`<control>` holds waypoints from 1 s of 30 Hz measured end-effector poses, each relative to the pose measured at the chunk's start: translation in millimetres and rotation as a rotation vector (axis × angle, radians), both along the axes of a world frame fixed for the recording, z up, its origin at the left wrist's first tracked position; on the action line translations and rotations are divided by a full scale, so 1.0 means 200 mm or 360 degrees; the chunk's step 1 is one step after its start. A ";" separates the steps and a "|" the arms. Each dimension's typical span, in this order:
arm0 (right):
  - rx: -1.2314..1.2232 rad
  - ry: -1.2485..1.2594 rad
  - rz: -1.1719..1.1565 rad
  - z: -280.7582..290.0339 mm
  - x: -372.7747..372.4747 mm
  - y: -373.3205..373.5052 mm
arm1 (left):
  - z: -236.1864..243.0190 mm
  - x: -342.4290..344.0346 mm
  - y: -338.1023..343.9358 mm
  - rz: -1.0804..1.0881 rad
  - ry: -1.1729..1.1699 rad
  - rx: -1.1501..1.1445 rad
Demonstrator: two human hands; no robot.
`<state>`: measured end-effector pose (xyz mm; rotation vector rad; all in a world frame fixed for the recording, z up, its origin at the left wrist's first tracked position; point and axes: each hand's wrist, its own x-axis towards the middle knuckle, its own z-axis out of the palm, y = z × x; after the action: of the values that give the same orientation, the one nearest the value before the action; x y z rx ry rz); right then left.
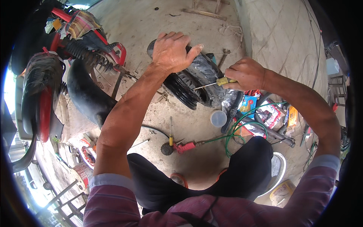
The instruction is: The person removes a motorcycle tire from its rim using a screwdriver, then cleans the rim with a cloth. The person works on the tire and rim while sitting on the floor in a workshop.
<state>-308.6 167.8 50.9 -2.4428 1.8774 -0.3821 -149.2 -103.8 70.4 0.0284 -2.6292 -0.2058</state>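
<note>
A black motorcycle tire (pixel 206 70) stands on the floor in front of me, with a dark wheel rim (pixel 179 90) along its near left side. My left hand (pixel 172 53) grips the top of the tire, fingers curled over it and thumb stretched to the right. In my right hand (pixel 245 73) is a screwdriver (pixel 225 81), held by its yellow handle. Its thin shaft points left, and the tip reaches the gap between tire and rim. Whether the tip is wedged under the tire's edge I cannot tell.
On the floor nearer me lie another screwdriver (pixel 171 140) and a red power tool (pixel 185 147) with a round brush. A green hose (pixel 249 123) loops past colourful packets (pixel 270 115) and a round translucent container (pixel 218 118). Motorcycle parts (pixel 85 92) stand at left, a concrete wall (pixel 281 45) at right.
</note>
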 end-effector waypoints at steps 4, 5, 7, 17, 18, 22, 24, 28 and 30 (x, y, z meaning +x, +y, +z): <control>0.0111 -0.0001 -0.0016 0.07 0.09 -0.01 | -0.01 0.10 -0.01 -0.0029 0.0042 -0.0043; 0.0113 -0.0008 -0.0011 0.04 0.09 -0.01 | -0.02 0.09 -0.01 -0.0027 -0.0033 -0.0043; 0.0097 0.0006 0.0005 0.01 0.04 -0.03 | 0.00 0.05 0.00 -0.0016 -0.0155 -0.0062; 0.0166 0.0035 -0.0268 0.10 0.16 0.05 | 0.08 0.02 0.04 0.0058 -0.0412 -0.0073; 0.0162 0.0058 -0.0267 0.11 0.17 0.04 | 0.06 0.04 0.02 0.0081 -0.0385 -0.0032; 0.0192 0.0050 -0.0310 0.13 0.22 -0.01 | 0.03 0.11 -0.02 0.0155 -0.0208 0.0247; 0.0179 0.0092 -0.0301 0.13 0.25 0.00 | 0.02 0.16 0.00 0.0174 0.0088 0.0661; 0.0191 0.0139 -0.0377 0.14 0.23 0.03 | -0.04 0.45 0.17 -0.0145 0.0390 0.0579; 0.0157 0.0090 -0.0362 0.13 0.21 0.00 | -0.09 0.56 0.17 -0.0151 0.0279 0.0481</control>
<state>-266.4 168.2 77.9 -2.2076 2.1496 -0.2239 -37.5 -69.6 53.0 -0.0113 -2.4048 -0.6084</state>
